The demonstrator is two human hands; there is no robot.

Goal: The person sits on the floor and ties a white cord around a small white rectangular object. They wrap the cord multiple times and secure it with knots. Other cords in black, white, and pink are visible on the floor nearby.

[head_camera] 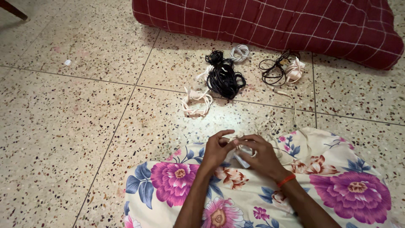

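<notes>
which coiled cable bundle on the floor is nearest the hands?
The white bundle, loosely coiled, on the floor just ahead of the hands; the black coil and others lie farther back near the red cushion.

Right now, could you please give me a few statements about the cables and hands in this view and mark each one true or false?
1. Both hands work a white cable together above the flowered cloth. True.
2. The black cable bundle lies on the flowered cloth. False: it lies on the speckled floor, beyond the cloth.
3. An orange band sits on the right wrist. True.
4. The left hand rests flat on the floor. False: its fingers meet the right hand at the white cable.
5. A dark red checked cushion lies behind the cable bundles. True.
</notes>
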